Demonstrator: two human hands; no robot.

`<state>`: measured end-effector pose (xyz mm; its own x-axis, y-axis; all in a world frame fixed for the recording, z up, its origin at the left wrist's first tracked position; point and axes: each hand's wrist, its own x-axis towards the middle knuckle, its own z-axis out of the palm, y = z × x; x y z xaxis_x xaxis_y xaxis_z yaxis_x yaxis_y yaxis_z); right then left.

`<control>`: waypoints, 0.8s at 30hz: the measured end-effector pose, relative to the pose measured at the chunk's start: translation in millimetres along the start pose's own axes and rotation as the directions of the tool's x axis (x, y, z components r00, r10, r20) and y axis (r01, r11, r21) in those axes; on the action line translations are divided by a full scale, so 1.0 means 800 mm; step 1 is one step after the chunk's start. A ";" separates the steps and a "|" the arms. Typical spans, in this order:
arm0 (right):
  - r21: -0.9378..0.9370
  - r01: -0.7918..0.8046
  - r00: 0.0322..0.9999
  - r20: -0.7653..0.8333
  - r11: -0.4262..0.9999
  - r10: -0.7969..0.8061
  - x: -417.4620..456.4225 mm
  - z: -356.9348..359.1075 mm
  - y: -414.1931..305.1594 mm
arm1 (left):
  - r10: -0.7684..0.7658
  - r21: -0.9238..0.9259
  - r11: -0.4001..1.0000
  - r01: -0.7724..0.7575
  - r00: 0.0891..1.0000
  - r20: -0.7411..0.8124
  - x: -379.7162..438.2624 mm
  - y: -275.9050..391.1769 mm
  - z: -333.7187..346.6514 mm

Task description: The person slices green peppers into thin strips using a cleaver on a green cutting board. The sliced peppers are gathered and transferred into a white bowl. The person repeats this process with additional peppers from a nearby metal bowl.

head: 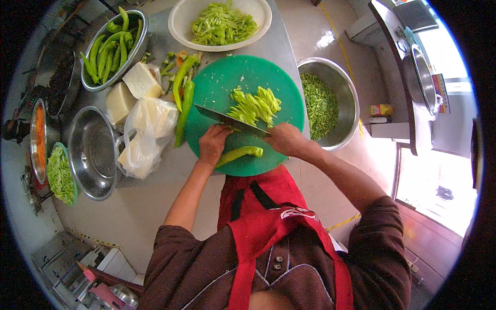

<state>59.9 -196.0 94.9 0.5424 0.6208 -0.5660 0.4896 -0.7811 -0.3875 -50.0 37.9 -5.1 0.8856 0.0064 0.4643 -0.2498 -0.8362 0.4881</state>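
My right hand is closed around the handle of a cleaver, whose blade lies slantwise over a round green cutting board. At the blade's near side, my left hand has its fingers bent down on the board; what lies under the fingertips is mostly hidden. Slanted slices of green pepper are heaped just beyond the blade. A whole long green pepper rests on the board nearer my body, its left end by my left wrist. More long peppers lie along the board's left edge.
Left of the board are pale blocks in a plastic bag, an empty steel bowl and a steel bowl of whole peppers. A white basket of green slices stands beyond. A steel basin of chopped greens is at right.
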 end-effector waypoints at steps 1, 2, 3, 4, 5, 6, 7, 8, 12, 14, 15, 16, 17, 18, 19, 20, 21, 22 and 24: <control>-0.013 0.001 1.000 0.007 1.000 -0.001 -0.006 -0.002 0.007 | 0.006 0.001 1.000 -0.006 1.000 -0.001 0.000 0.001 0.000; -0.027 0.003 1.000 0.014 1.000 -0.002 -0.010 -0.003 0.012 | 0.012 0.003 1.000 -0.012 1.000 -0.003 0.000 0.002 -0.001; -0.043 0.005 1.000 0.018 0.999 -0.005 -0.012 -0.005 0.014 | 0.019 0.006 1.000 -0.019 1.000 -0.007 0.002 0.002 -0.001; -0.053 0.005 1.000 0.028 0.999 -0.004 -0.007 -0.003 0.012 | 0.001 -0.007 1.000 -0.001 1.000 0.004 0.002 0.002 -0.001; -0.063 0.005 0.999 0.039 0.998 -0.003 0.004 0.005 0.005 | -0.016 -0.020 1.000 0.017 1.000 0.015 0.002 0.002 0.000; -0.072 0.007 0.999 0.050 0.997 -0.003 0.015 0.013 -0.001 | -0.034 -0.031 0.999 0.035 0.999 0.028 0.001 0.002 0.000; -0.045 -0.021 1.000 0.021 0.999 0.022 0.023 0.020 -0.008 | -0.022 -0.041 0.999 0.023 0.999 0.032 0.004 0.002 -0.003; -0.016 -0.047 0.999 -0.008 0.999 0.047 0.030 0.028 -0.014 | -0.009 -0.051 0.999 0.011 0.999 0.036 0.006 0.003 -0.006; 0.071 0.001 0.996 -0.084 0.997 0.005 0.035 0.025 -0.023 | -0.016 -0.080 0.997 0.011 0.998 -0.059 0.004 0.003 -0.023; 0.075 0.013 0.994 -0.106 0.997 -0.005 0.037 0.031 -0.013 | -0.138 -0.030 0.990 0.137 0.989 -0.056 0.007 0.004 -0.032; 0.072 0.002 0.995 -0.095 0.997 0.005 0.036 0.026 -0.015 | -0.204 0.002 0.979 0.204 0.977 -0.059 0.006 0.005 -0.037; 0.068 -0.010 0.996 -0.084 0.998 0.015 0.037 0.023 -0.016 | -0.209 0.004 0.978 0.210 0.976 -0.063 0.004 0.004 -0.035; 0.067 0.011 0.995 -0.102 0.998 -0.004 0.040 0.026 -0.014 | -0.215 0.006 0.976 0.216 0.974 -0.068 0.002 0.002 -0.030; 0.062 0.027 0.992 -0.121 0.998 -0.020 0.041 0.027 -0.011 | -0.219 0.003 0.975 0.220 0.973 -0.075 0.003 0.002 -0.025; 0.057 0.043 0.989 -0.141 0.997 -0.035 0.040 0.028 -0.007 | -0.193 0.007 0.981 0.193 0.980 -0.042 0.004 0.002 -0.022; 0.055 0.029 0.990 -0.142 0.998 -0.021 0.038 0.028 -0.001 | -0.166 0.009 0.986 0.166 0.986 -0.009 0.004 0.002 -0.018; 0.055 0.020 0.990 -0.139 0.998 -0.013 0.031 0.020 -0.002 | -0.144 0.014 0.990 0.143 0.989 0.025 0.003 0.001 -0.016; 0.055 0.011 0.991 -0.137 0.998 -0.003 0.025 0.013 -0.003 | -0.100 0.030 0.995 0.100 0.995 0.023 0.001 -0.003 -0.013; 0.066 -0.014 0.993 -0.118 0.998 0.022 0.013 0.004 -0.007 | -0.008 0.056 0.998 0.007 1.000 0.020 0.004 -0.008 -0.007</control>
<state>60.6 -185.2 89.3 0.6295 0.6072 -0.4848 0.4356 -0.7925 -0.4269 -47.6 46.4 -2.6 0.8950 0.0022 0.4460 -0.2215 -0.8658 0.4487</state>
